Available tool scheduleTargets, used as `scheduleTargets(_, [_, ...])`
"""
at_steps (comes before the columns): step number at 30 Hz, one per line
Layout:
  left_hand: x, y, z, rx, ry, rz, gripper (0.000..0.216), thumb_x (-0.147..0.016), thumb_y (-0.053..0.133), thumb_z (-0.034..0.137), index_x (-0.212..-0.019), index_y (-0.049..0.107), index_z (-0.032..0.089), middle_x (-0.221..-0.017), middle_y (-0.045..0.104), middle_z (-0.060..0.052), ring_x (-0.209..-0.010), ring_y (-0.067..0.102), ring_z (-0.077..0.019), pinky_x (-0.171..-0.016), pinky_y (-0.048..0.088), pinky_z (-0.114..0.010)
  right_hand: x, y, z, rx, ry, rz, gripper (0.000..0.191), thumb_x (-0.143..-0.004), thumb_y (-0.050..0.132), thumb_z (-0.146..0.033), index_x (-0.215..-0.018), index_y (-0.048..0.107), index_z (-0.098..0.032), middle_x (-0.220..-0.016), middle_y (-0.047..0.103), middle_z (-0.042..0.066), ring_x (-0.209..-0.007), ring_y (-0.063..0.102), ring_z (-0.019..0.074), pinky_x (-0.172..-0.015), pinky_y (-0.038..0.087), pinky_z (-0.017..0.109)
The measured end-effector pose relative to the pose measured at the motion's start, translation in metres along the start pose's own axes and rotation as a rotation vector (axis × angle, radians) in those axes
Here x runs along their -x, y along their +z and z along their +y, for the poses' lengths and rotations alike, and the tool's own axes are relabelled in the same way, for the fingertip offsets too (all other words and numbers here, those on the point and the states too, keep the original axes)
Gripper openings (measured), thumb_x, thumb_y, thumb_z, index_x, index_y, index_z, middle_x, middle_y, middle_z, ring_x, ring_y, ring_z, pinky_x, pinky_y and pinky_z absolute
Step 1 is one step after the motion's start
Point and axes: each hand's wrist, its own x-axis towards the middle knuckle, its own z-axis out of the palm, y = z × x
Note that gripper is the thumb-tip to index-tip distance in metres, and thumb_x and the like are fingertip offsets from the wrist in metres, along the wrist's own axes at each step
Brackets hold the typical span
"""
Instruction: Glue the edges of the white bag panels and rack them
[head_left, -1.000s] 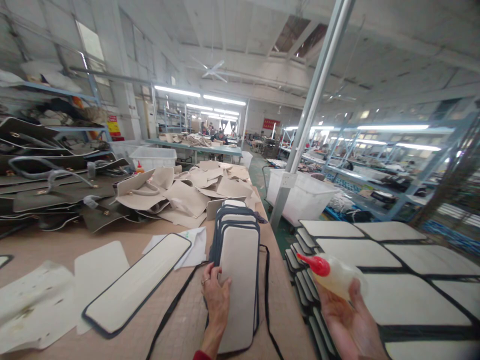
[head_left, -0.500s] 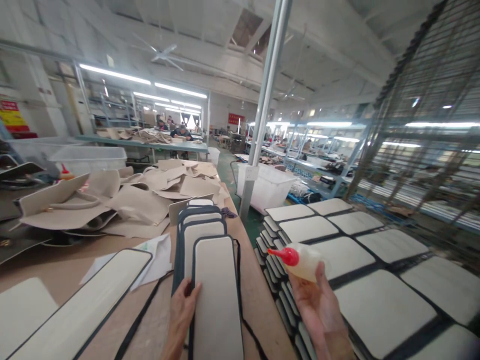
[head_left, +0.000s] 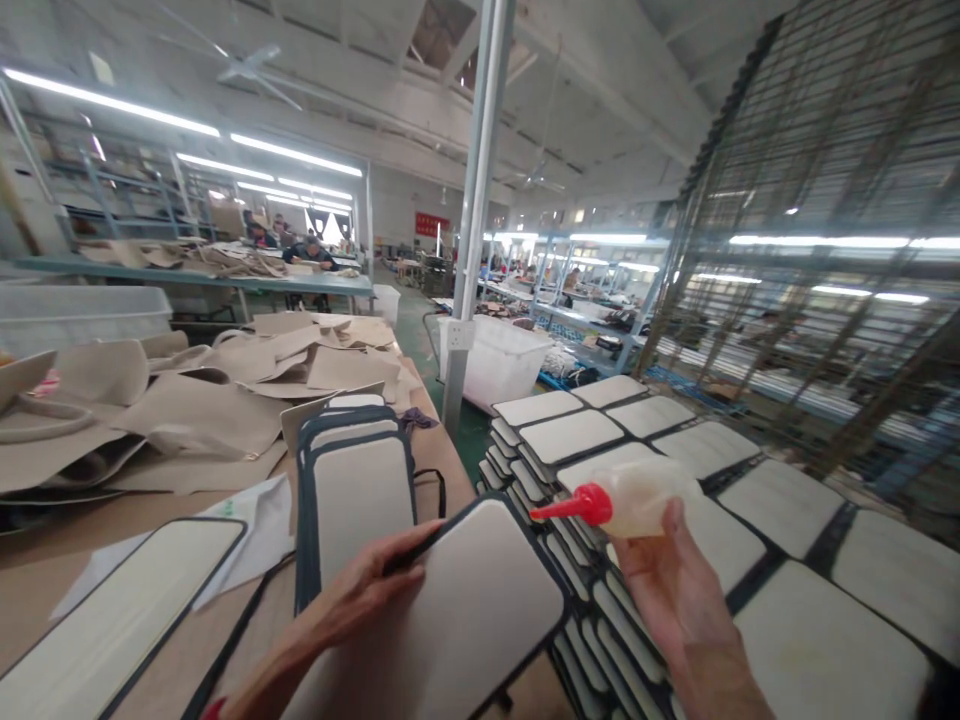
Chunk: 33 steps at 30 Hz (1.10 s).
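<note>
Between the thumb and fingers of my left hand [head_left: 382,580] is the edge of a pale panel with a dark border [head_left: 465,600]. The panel is raised and tilted, its corner pointing right. Behind it, a stack of similar dark-edged panels [head_left: 360,475] lies on the brown table [head_left: 247,625]. My right hand [head_left: 671,580] is wrapped round a translucent squeeze bottle [head_left: 649,492] with a red nozzle cap. The bottle lies sideways in the grip, its tip pointing left, above stacked panels on the right.
Stacked dark-edged panels [head_left: 825,620] fill the right side. A long panel [head_left: 142,610] and white cloth [head_left: 259,530] lie left, with a heap of beige pieces [head_left: 210,410] behind. A metal post [head_left: 476,220] and white bin [head_left: 502,355] stand beyond the table. A person [head_left: 309,255] sits farther back.
My left hand has lifted the top panel off the stack and swung it to the right, tilting it. My right hand still holds the bottle. The view has turned right.
</note>
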Motion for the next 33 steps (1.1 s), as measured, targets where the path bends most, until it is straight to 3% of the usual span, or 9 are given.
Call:
scheduleTargets(3, [-0.006,-0.002,0.042,-0.045,0.003,-0.319,0.046,-0.078,0.056,0.018,-0.123,0.061,0.025,-0.125,0.063,0.0,-0.117,0.056,-0.0255,-0.106,0.034,-0.041,0.0,0.003,-0.026,0.057,-0.049,-0.057,0.051,-0.045,0.091,-0.03,-0.09,0.071,-0.018,-0.089,0.075,0.006,-0.078,0.071,0.0186,-0.069,0.059,0.026])
scheduleTargets(5, [-0.011,-0.002,0.065,-0.067,0.008,-0.486,0.046,-0.079,0.054,0.017,-0.123,0.061,0.024,-0.121,0.066,0.0,-0.114,0.058,-0.026,-0.104,0.036,-0.039,-0.001,0.005,-0.042,0.106,-0.05,-0.101,0.043,-0.052,0.087,-0.027,-0.09,0.071,-0.018,-0.088,0.075,0.006,-0.078,0.071,0.0188,-0.068,0.059,0.028])
scheduleTargets(8, [-0.018,0.002,0.094,-0.101,0.017,-0.645,0.044,-0.079,0.054,0.017,-0.123,0.061,0.023,-0.121,0.066,-0.001,-0.113,0.059,-0.025,-0.101,0.039,-0.033,-0.003,0.004,-0.057,0.19,-0.009,-0.137,0.026,-0.07,0.074,-0.023,-0.094,0.069,-0.016,-0.09,0.074,0.007,-0.079,0.071,0.0191,-0.069,0.059,0.031])
scheduleTargets(11, [-0.022,0.009,0.115,-0.112,0.004,-0.748,0.041,-0.079,0.055,0.017,-0.12,0.063,0.019,-0.119,0.066,-0.002,-0.113,0.059,-0.0246,-0.099,0.041,-0.03,-0.003,-0.004,-0.064,0.244,0.044,-0.13,0.02,-0.078,0.065,-0.021,-0.097,0.068,-0.014,-0.092,0.074,0.009,-0.079,0.07,0.0188,-0.069,0.058,0.031])
scheduleTargets(14, [-0.024,0.015,0.129,-0.112,-0.003,-0.804,0.041,-0.079,0.053,0.017,-0.118,0.063,0.014,-0.119,0.067,-0.004,-0.114,0.059,-0.0258,-0.101,0.039,-0.033,-0.003,-0.014,-0.069,0.264,0.039,-0.119,0.023,-0.077,0.066,-0.021,-0.098,0.068,-0.013,-0.091,0.074,0.009,-0.079,0.07,0.018,-0.074,0.057,0.031])
scheduleTargets(19, [-0.024,0.023,0.142,-0.174,-0.07,-0.812,0.041,-0.077,0.052,0.014,-0.116,0.063,0.01,-0.118,0.067,-0.003,-0.114,0.058,-0.0213,-0.102,0.037,-0.032,0.0,-0.021,-0.079,0.311,0.036,-0.181,0.033,-0.069,0.075,-0.022,-0.099,0.067,-0.01,-0.092,0.073,0.013,-0.08,0.07,0.0242,-0.077,0.057,0.042])
scheduleTargets(23, [-0.023,0.027,0.15,-0.149,-0.114,-0.759,0.038,-0.072,0.057,0.01,-0.109,0.067,0.009,-0.11,0.071,-0.004,-0.108,0.062,-0.0212,-0.099,0.041,-0.03,0.002,-0.021,-0.085,0.277,0.031,-0.195,0.025,-0.063,0.077,-0.017,-0.087,0.069,-0.012,-0.081,0.074,0.01,-0.069,0.07,0.0207,-0.066,0.059,0.033])
scheduleTargets(28, [-0.021,0.028,0.155,-0.16,-0.115,-0.778,0.039,-0.074,0.055,0.01,-0.111,0.066,0.009,-0.113,0.069,-0.004,-0.11,0.061,-0.0216,-0.101,0.039,-0.032,0.001,-0.027,-0.086,0.268,0.002,-0.276,0.042,-0.045,0.085,-0.018,-0.083,0.07,-0.009,-0.08,0.074,0.012,-0.071,0.07,0.0226,-0.064,0.059,0.03])
scheduleTargets(33, [-0.02,0.024,0.152,-0.148,-0.008,-0.836,0.041,-0.079,0.05,0.015,-0.118,0.062,0.007,-0.116,0.068,-0.006,-0.111,0.06,-0.0251,-0.099,0.04,-0.033,0.0,-0.03,-0.089,0.281,-0.017,-0.279,0.035,-0.052,0.08,-0.015,-0.085,0.07,-0.012,-0.076,0.073,0.009,-0.067,0.07,0.0216,-0.065,0.059,0.035])
